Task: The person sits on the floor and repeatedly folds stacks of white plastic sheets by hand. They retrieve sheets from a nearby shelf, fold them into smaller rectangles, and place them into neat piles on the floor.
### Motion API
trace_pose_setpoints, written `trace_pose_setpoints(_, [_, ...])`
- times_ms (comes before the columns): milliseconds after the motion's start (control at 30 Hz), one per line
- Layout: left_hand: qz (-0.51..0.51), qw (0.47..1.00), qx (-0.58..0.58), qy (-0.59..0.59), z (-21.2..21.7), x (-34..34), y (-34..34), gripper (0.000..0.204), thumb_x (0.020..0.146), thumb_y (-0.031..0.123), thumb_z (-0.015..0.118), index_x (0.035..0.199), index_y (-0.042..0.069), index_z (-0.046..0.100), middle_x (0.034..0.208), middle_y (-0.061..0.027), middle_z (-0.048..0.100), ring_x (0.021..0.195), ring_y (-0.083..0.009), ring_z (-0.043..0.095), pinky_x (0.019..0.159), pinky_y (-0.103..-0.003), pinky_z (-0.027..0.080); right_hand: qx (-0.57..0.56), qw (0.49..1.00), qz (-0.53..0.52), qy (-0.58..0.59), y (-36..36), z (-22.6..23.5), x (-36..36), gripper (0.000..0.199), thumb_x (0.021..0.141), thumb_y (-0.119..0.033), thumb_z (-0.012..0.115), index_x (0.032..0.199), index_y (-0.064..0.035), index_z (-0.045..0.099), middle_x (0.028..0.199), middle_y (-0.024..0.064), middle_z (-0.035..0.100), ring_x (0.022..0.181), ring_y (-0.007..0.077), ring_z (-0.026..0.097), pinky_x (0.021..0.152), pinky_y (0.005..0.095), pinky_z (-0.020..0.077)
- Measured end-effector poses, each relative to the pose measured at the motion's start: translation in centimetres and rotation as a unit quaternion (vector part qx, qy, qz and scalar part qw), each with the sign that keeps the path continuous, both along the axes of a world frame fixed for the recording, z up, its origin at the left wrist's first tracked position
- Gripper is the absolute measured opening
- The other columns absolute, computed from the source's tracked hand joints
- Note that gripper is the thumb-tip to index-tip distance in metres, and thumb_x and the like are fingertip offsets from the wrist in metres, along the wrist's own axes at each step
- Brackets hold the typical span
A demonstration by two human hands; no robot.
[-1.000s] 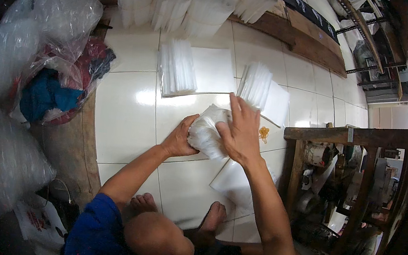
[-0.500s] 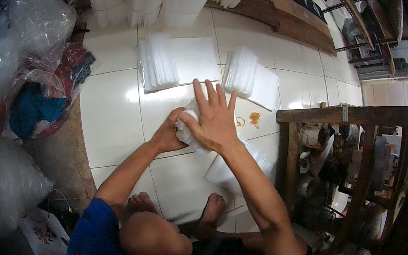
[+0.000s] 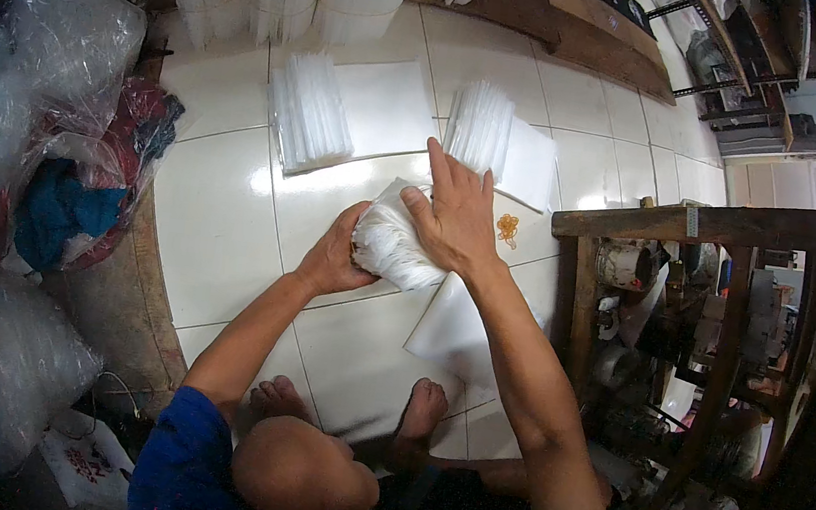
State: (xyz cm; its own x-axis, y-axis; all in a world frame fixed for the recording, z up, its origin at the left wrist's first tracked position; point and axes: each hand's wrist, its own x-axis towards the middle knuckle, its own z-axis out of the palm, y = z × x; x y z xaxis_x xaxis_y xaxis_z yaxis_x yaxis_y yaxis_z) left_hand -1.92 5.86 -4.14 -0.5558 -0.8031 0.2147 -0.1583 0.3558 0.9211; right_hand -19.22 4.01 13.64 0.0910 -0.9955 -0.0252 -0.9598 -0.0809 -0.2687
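Note:
Between my hands, above the tiled floor, is a bundle of thin white translucent plastic bags (image 3: 397, 246), its many edges fanned out toward me. My left hand (image 3: 332, 258) is wrapped round the bundle's left side. My right hand (image 3: 459, 219) presses against the far right side with its fingers stretched out and pointing away. Beyond them stand two fanned stacks of plastic bags, a left stack (image 3: 313, 115) and a right stack (image 3: 479, 130). A small heap of yellow-brown rubber bands (image 3: 506, 230) lies right of my right hand. Under my right forearm rests a flat pile of plastic sheets (image 3: 452, 333).
A wooden frame (image 3: 693, 223) with cluttered shelves stands close on the right. On the left are big clear plastic sacks (image 3: 37, 152) and a bag of coloured cloth (image 3: 71, 207). More banded bag bundles (image 3: 361, 3) line the back beside wooden boards (image 3: 593, 44).
The bundle has turned so that its fanned edges show more. My right hand has shifted right and tilted. The single rubber band beside the heap is no longer visible.

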Motion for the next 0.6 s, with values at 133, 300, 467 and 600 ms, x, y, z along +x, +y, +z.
trace_pose_setpoints(133, [-0.002,1.000,0.008,-0.001,-0.9,0.4,0.5,0.118,0.059,0.025,0.094,0.149,0.009,0.019,0.143,-0.0201,0.041,0.129,-0.0407,0.046,0.110,-0.046,0.041,0.010,1.000,0.019,0.009,1.6,0.3,1.2,0.076,0.095,-0.057,0.046,0.149,-0.0036,0.036,0.130,0.0214,0.056,0.125,0.0375,0.049,0.111,0.0628,0.0239])
trace_pose_setpoints(300, [0.002,1.000,0.017,0.009,-0.5,0.3,0.7,0.122,0.057,0.026,0.095,0.149,0.008,0.018,0.142,-0.0196,0.042,0.127,-0.0400,0.048,0.109,-0.044,0.042,0.031,0.999,0.019,-0.008,1.5,0.6,1.3,0.071,0.094,-0.052,0.051,0.146,-0.0053,0.041,0.127,0.0210,0.057,0.117,0.0383,0.053,0.108,0.0517,0.0328])
trace_pose_setpoints(467, [0.019,1.000,0.003,0.022,-1.7,0.2,0.6,0.120,0.055,0.023,0.096,0.148,0.007,0.021,0.137,-0.0178,0.047,0.123,-0.0361,0.052,0.106,-0.042,0.044,-0.079,0.969,-0.036,-0.231,1.5,-1.8,-2.1,0.062,0.099,-0.045,0.047,0.142,-0.0007,0.044,0.126,0.0177,0.058,0.112,0.0301,0.058,0.101,0.0430,0.0410])
trace_pose_setpoints(600, [0.039,0.995,0.023,0.084,-0.4,-0.1,0.8,0.112,0.057,0.015,0.094,0.145,0.004,0.027,0.134,-0.0168,0.050,0.121,-0.0337,0.054,0.103,-0.041,0.046,-0.068,0.752,-0.368,-0.543,3.6,-5.4,-6.0,0.055,0.106,-0.041,0.031,0.133,0.0032,0.051,0.120,0.0132,0.061,0.102,0.0214,0.061,0.092,0.0356,0.0464])
